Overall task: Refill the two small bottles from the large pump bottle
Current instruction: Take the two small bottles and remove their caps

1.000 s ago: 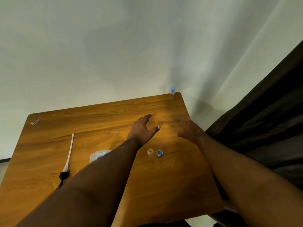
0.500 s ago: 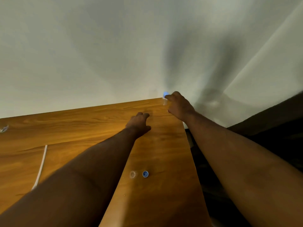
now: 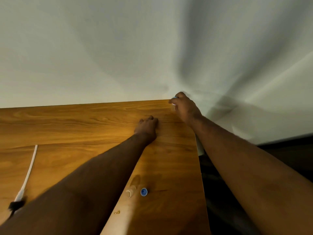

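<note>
Care matters most at the far right corner of the worktop, where the right hand curls its fingers around a small blue-capped bottle standing right at the edge, against the wall. Only a sliver of blue cap and pale body shows past the fingers, and it is blurred, so how firm the grip is cannot be judged. A sound way to do this step, I judge, is to close round the body rather than the cap, lift straight up before drawing back, and keep it upright so it neither tips off the edge nor knocks the wall. The right arm is stretched nearly full length across the corner, wrist slightly raised. The left hand rests on the wood just beside it, nearer the person, fingers curled under and holding nothing that shows, seemingly bracing the reach. Closer in, an open small clear bottle stands beside a loose blue cap, with a small amber drip near them. A white cable lies at the left. The large pump bottle is not in sight.
</note>
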Demonstrator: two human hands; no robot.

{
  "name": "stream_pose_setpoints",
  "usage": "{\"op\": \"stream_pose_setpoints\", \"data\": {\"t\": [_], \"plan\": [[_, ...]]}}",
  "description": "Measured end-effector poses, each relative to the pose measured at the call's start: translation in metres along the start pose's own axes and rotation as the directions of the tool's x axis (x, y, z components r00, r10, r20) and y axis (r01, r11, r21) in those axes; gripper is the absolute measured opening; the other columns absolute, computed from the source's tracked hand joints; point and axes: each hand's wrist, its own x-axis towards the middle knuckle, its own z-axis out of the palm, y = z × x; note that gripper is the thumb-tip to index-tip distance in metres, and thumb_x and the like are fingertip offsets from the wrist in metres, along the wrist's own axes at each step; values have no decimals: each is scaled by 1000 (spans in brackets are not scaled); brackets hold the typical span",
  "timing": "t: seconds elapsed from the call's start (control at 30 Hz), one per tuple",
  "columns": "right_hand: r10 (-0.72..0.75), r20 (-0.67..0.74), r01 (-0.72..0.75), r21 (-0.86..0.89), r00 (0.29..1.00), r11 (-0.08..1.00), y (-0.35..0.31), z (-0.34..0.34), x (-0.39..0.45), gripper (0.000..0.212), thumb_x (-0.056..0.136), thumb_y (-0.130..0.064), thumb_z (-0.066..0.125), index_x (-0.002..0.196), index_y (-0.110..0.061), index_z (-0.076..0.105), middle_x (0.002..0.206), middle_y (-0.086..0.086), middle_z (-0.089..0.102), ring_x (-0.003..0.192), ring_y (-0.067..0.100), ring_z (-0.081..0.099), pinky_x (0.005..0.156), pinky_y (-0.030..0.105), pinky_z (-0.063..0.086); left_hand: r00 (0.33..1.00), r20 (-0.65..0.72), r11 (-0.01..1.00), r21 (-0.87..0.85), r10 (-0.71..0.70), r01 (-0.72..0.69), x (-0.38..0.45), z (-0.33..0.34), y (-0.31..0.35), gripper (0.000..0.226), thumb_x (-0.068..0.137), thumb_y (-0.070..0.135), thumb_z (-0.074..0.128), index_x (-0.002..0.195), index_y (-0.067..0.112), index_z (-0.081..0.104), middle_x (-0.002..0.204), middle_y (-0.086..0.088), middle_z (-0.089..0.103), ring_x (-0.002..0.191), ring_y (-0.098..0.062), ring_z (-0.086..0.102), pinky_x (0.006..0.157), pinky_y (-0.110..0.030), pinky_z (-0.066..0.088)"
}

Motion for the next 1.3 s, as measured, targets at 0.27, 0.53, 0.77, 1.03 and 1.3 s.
{"op": "stream_pose_setpoints", "data": {"t": [0.27,0.53,0.77,1.03,1.3], "plan": [[-60,-74,73,185,995,980,-57,-13,-67,38,92,-10,58,130,-11,56,128,12,59,117,26,56,98,32,48,984,-167,866,-499,-63,-30,-70,-22,2,75,84,15,72,148,15,33,154,-5,35,143,-20,30,110,-24,24],[-204,-152,235,229,967,945,-151,-60,-164,30,79,-19,76,105,-5,70,93,8,72,74,1,52,65,4,30,869,-487,721,-633,-86,-283,-203,-45,-4,31,85,23,71,116,23,67,108,13,69,103,3,61,82,-10,46],[-432,75,412,197,899,890,-222,-125,-209,25,79,-3,71,103,-10,73,103,6,71,90,8,63,77,20,52,864,-499,713,-579,74,-395,-285,-75,-37,13,78,23,77,86,15,71,71,-8,66,66,-21,60,62,-41,48],[-270,154,272,9,950,962,-295,-150,-255,61,75,-43,74,131,-42,49,117,-15,53,101,3,54,73,14,42,813,-564,676,-543,146,-498,-351,-91,-67,22,79,20,77,100,23,74,79,23,65,71,14,58,63,-5,40],[-278,131,300,-199,952,933,-338,-136,-289,61,80,-43,69,136,-36,44,141,-6,46,122,12,47,94,32,46,789,-591,686,-505,169,-525,-376,-76,-88,27,77,15,79,103,18,73,84,18,65,76,22,56,66,0,42]]}}
